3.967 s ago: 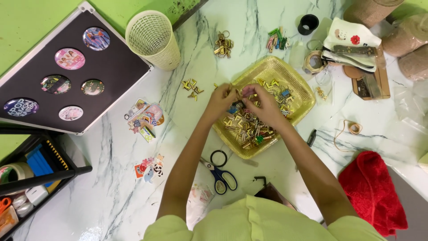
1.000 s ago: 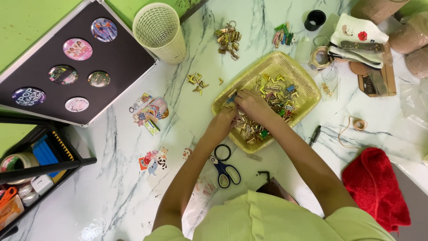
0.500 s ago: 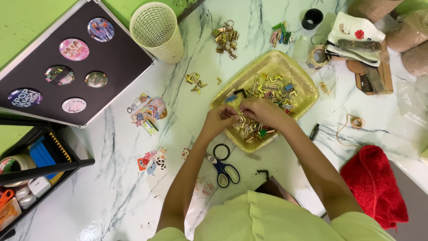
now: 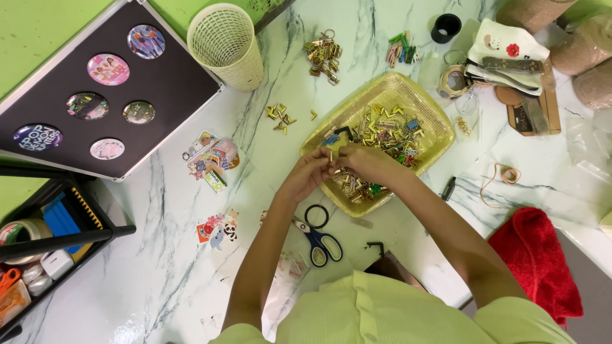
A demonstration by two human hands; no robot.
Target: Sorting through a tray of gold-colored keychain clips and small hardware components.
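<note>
- The left hand [image 4: 306,177] and right hand [image 4: 366,162] are pinching a small gold clip [image 4: 336,167] together over the yellow tray [image 4: 426,100]'s near-left corner.
- Round colourful badges [image 4: 107,69] are sitting on a black board [image 4: 172,89], far left on the tabletop [image 4: 159,267].

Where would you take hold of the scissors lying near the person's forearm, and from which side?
Probably by the dark finger loops, coming from above on the tray side. The scissors lie flat and closed on the marble table, loops toward the yellow tray, blue blade end toward the person. The left forearm crowds the other side.
</note>
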